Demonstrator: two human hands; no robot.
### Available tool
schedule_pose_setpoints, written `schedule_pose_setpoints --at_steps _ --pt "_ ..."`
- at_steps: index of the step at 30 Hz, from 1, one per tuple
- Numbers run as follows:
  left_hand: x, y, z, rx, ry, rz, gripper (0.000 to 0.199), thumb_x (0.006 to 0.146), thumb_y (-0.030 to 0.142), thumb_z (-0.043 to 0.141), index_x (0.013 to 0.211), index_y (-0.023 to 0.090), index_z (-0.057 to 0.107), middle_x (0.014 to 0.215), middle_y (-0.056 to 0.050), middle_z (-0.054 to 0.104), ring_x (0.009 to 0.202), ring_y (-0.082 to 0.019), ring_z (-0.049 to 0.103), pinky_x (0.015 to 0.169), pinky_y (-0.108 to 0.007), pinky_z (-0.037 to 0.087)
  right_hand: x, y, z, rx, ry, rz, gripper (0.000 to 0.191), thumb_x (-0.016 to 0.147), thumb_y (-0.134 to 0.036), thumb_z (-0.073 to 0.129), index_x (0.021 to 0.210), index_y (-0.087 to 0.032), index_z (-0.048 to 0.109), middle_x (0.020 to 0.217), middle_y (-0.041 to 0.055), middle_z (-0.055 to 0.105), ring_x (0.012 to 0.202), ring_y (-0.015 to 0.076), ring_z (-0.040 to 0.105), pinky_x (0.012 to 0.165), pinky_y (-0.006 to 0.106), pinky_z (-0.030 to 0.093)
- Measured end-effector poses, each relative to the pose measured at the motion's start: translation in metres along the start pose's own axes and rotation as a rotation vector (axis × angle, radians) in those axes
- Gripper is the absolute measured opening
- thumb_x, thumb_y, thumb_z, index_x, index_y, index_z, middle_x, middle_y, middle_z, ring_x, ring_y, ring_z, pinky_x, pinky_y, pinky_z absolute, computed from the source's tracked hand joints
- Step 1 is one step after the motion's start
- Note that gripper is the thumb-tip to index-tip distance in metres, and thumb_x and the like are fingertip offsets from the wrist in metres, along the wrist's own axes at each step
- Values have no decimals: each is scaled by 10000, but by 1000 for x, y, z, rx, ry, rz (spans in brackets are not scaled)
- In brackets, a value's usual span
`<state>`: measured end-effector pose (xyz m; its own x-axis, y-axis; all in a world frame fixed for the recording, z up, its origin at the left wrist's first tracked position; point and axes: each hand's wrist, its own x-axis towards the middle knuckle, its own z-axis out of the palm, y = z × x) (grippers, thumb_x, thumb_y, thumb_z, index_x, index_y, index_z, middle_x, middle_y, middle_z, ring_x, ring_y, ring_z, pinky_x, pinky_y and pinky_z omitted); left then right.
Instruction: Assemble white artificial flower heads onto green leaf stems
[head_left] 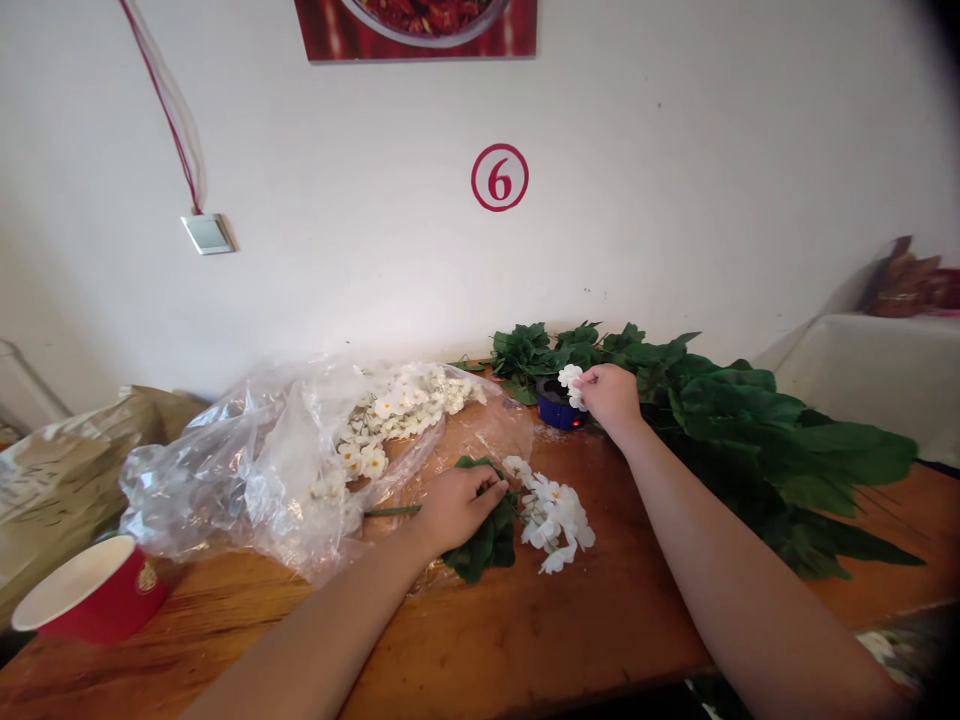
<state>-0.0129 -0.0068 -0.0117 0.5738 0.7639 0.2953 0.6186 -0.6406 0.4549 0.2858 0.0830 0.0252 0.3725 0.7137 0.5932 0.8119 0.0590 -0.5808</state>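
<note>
My left hand (pixel 463 508) is closed on a green stem with dark leaves (pixel 487 545), low over the wooden table. A cluster of white blossoms (pixel 556 518) lies to the right of that hand, at the end of the leafy stem. Between the fingertips of my right hand (pixel 611 395) is a small white flower (pixel 571 378). It is held at a small blue pot (pixel 559 408) that has a red light on its front. The pot's inside is mostly hidden by the flower and fingers.
Clear plastic (pixel 277 470) with loose white flowers (pixel 405 400) spreads over the table (pixel 585 620) at left. A red paper bowl (pixel 101 590) stands at the front left. Green foliage (pixel 750 430) covers the back right, beside a white container (pixel 870 380).
</note>
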Motion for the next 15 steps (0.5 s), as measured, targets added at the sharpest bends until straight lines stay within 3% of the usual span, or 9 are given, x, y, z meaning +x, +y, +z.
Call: schedule_pose_setpoints --at_steps 11,15 --pt "1 -1 0 25 6 17 358 951 446 373 771 209 571 717 -11 627 707 -156 582 624 -256 369 0 2 3 -11 -6 -39 112 700 -226 637 700 -150 719 820 96 700 761 222 622 703 302 457" --pt "1 0 0 15 3 16 348 948 440 380 773 208 571 721 -12 628 710 -157 581 628 -259 374 0 0 0 25 51 -30 121 700 -238 634 675 -150 714 825 88 704 757 207 625 710 292 465"
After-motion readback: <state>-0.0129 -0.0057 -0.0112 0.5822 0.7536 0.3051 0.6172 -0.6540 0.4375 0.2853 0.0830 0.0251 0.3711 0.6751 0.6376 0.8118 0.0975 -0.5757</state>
